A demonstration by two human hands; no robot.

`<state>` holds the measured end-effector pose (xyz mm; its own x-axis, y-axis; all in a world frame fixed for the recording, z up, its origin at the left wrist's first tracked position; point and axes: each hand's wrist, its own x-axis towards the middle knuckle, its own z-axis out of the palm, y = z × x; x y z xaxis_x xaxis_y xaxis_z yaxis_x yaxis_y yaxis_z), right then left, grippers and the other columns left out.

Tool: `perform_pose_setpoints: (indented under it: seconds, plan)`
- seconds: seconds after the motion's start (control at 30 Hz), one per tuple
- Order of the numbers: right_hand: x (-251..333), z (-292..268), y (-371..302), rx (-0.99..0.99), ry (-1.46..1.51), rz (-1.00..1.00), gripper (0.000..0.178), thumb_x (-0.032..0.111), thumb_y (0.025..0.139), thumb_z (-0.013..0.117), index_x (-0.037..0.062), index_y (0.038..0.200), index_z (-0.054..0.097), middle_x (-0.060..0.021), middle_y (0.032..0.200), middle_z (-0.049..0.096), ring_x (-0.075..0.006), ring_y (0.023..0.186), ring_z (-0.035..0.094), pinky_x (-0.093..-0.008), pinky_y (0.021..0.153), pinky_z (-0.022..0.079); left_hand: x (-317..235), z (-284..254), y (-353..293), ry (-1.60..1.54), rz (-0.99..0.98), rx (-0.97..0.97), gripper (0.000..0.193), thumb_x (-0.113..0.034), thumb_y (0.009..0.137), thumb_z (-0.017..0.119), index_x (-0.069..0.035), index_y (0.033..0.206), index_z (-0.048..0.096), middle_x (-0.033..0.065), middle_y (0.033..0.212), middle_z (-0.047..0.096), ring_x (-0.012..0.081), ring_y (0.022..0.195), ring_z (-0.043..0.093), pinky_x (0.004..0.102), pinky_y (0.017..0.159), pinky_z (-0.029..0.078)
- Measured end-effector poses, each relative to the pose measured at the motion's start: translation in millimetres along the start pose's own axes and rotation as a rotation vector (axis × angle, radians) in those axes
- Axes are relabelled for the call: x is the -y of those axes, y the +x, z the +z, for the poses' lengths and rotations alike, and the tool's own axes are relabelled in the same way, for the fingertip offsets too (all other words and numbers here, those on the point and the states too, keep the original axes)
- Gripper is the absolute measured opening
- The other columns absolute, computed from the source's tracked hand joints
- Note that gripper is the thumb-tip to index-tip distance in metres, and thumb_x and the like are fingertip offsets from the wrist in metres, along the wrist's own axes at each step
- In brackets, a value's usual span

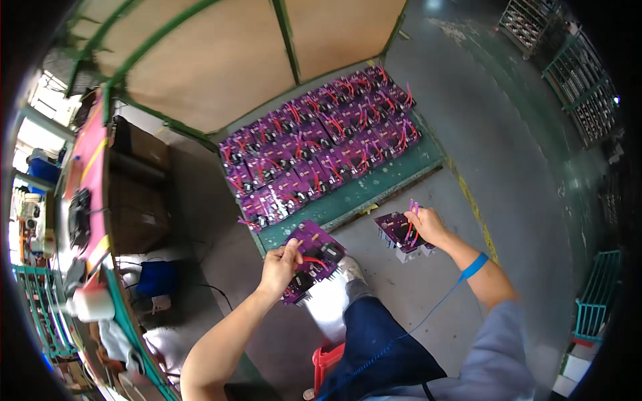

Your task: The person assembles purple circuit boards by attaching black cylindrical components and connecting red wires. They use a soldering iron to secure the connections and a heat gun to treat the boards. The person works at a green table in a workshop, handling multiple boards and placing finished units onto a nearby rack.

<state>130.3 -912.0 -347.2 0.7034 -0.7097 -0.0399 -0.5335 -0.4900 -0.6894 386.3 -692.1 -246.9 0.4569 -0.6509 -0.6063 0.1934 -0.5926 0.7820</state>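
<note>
My left hand (279, 269) is closed on the edge of a purple circuit board (313, 242) that carries black parts and a red wire; it hangs in front of a green platform. Off to the right, my right hand (428, 226) grips a second purple circuit board (393, 223) by its side, near pink and red wires. Grey metal parts stick out below that board. Both boards are held in the air, apart from the platform. Rows of similar purple circuit boards (294, 182) with red and pink wires lie close together on the green platform (348, 210).
A beige panel with a green frame (200, 73) stands behind the platform. At left runs a workbench with a pink top (93, 174), boxes (140, 217) beneath it. A blue coiled cord (435, 311) trails from my right wristband. Racks (575, 77) line the far right; a red stool (326, 359) is beside my leg.
</note>
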Motion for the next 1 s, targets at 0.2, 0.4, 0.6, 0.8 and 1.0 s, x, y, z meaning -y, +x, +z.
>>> perform_pose_setpoints:
  seconds: [0.2, 0.4, 0.6, 0.8, 1.0]
  plan:
    - [-58.3, 36.6, 22.6, -0.073, -0.019, 0.073, 0.034, 0.026, 0.083, 0.051, 0.001, 0.061, 0.054, -0.0173, 0.053, 0.052, -0.0333, 0.049, 0.052, -0.0409, 0.046, 0.04, 25.3, -10.9, 66.5, 0.085, -0.117, -0.066, 0.046, -0.042, 0.087, 0.044, -0.007, 0.058, 0.048, -0.0052, 0.044, 0.031, 0.0049, 0.036, 0.026, 0.022, 0.035, 0.016]
    - [-40.4, 20.6, 47.0, -0.051, -0.007, 0.116, 0.031, 0.023, 0.082, 0.054, 0.003, 0.059, 0.051, -0.0155, 0.05, 0.051, -0.0326, 0.046, 0.052, -0.0408, 0.043, 0.039, 42.2, -12.6, 83.3, 0.174, -0.169, -0.171, 0.048, -0.04, 0.085, 0.048, -0.004, 0.055, 0.055, -0.0017, 0.049, 0.043, 0.0079, 0.044, 0.036, 0.0252, 0.043, 0.029]
    - [6.9, 28.8, 72.4, 0.101, -0.055, 0.024, 0.031, 0.025, 0.081, 0.053, 0.0035, 0.06, 0.052, -0.0161, 0.049, 0.05, -0.0327, 0.046, 0.053, -0.0411, 0.043, 0.04, 28.1, 13.6, 93.6, 0.349, -0.194, -0.017, 0.045, -0.04, 0.085, 0.048, -0.001, 0.065, 0.058, 0.003, 0.05, 0.047, 0.0106, 0.048, 0.043, 0.0284, 0.047, 0.036]
    - [71.0, 55.5, 83.2, 0.319, -0.267, -0.225, 0.027, 0.03, 0.081, 0.052, 0.0049, 0.073, 0.057, -0.0121, 0.05, 0.055, -0.0279, 0.047, 0.057, -0.0389, 0.044, 0.044, 30.2, 36.0, 81.8, 0.355, 0.108, 0.009, 0.025, -0.024, 0.086, 0.046, -0.005, 0.09, 0.061, 0.0143, 0.073, 0.061, 0.0218, 0.063, 0.059, 0.0324, 0.063, 0.044]
    - [126.8, 62.8, 70.1, 0.639, -0.412, -0.475, 0.019, 0.019, 0.079, 0.046, 0.003, 0.078, 0.057, -0.0134, 0.06, 0.06, -0.0254, 0.057, 0.061, -0.038, 0.049, 0.047, -19.1, 35.0, 51.6, 0.405, 0.046, 0.183, 0.033, -0.027, 0.085, 0.047, -0.009, 0.112, 0.048, 0.0221, 0.083, 0.059, 0.0382, 0.082, 0.057, 0.0435, 0.072, 0.045]
